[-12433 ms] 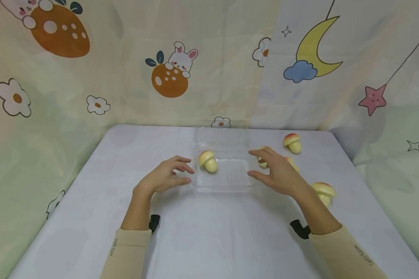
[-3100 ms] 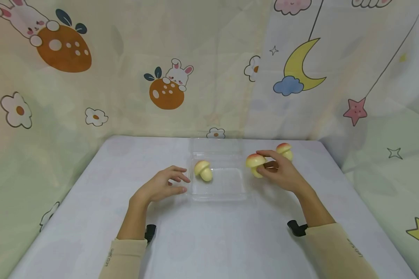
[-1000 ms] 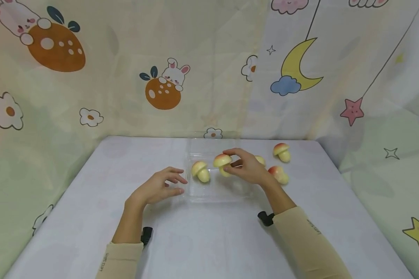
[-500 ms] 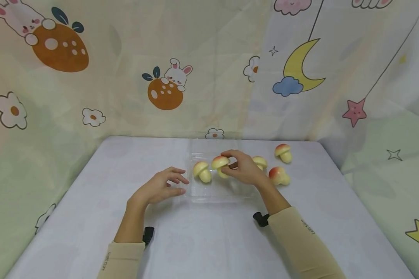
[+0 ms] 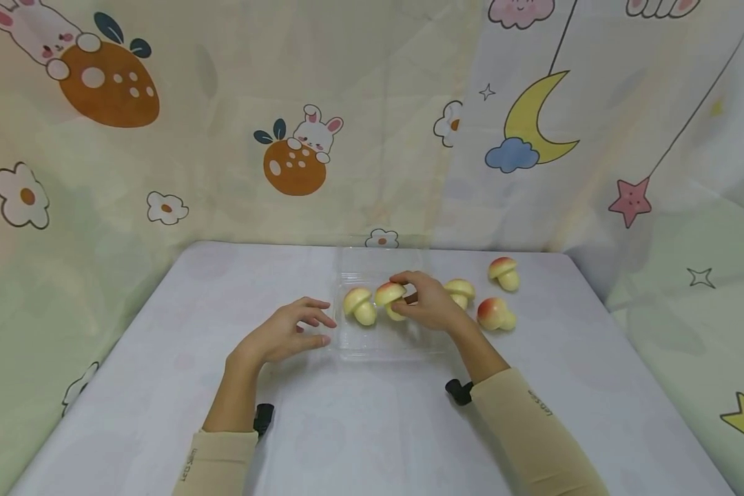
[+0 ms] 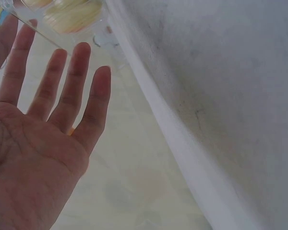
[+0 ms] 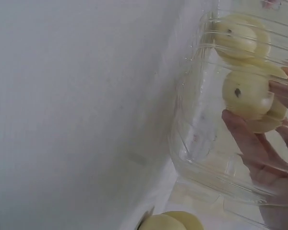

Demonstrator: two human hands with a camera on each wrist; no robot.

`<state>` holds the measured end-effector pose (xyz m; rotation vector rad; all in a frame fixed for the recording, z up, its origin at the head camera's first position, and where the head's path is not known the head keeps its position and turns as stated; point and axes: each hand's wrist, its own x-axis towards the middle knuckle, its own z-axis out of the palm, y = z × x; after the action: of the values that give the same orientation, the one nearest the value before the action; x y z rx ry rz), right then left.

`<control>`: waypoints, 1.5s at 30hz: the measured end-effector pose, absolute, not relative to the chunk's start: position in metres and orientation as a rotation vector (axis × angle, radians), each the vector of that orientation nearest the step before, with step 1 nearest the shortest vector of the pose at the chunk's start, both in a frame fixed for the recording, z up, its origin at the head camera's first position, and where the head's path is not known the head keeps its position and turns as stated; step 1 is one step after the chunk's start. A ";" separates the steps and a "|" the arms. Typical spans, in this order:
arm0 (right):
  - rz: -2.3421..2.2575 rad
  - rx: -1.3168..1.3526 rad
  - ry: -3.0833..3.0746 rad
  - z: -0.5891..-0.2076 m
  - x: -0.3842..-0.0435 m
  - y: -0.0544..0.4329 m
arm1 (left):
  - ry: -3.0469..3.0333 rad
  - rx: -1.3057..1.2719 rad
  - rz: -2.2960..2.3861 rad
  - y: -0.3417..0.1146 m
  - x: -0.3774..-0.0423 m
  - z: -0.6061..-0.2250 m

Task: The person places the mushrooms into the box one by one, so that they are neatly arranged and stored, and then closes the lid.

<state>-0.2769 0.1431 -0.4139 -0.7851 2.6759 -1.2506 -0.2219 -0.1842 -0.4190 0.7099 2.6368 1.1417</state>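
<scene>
In the head view my right hand pinches a toy mushroom with a red-tinged cap and pale yellow stem. It is inside a clear plastic box, right beside a second mushroom at the box's left side. From below, the right wrist view shows the held mushroom through the clear wall, thumb and fingers of the right hand around it. My left hand stays at the box's left edge, fingers spread and relaxed, holding nothing; its palm fills much of the left wrist view.
Right of the box lie three more mushrooms: one close by the right wrist, one nearer the front, one farther back. The box's clear lid is folded back behind it. A patterned cloth hangs behind the white table.
Since the earliest frame, my right hand has picked up a mushroom from the right. It has carried it left into the box and lowered it slightly. The left hand has barely moved.
</scene>
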 end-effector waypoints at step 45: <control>-1.049 -0.666 2.819 -0.426 -0.277 0.125 | 2.641 0.690 1.128 -0.181 -0.221 -0.418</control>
<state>-0.2772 0.1253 -0.4255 -0.6659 2.8193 -1.0485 -0.2208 -0.1814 -0.4180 0.6895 2.6408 1.1277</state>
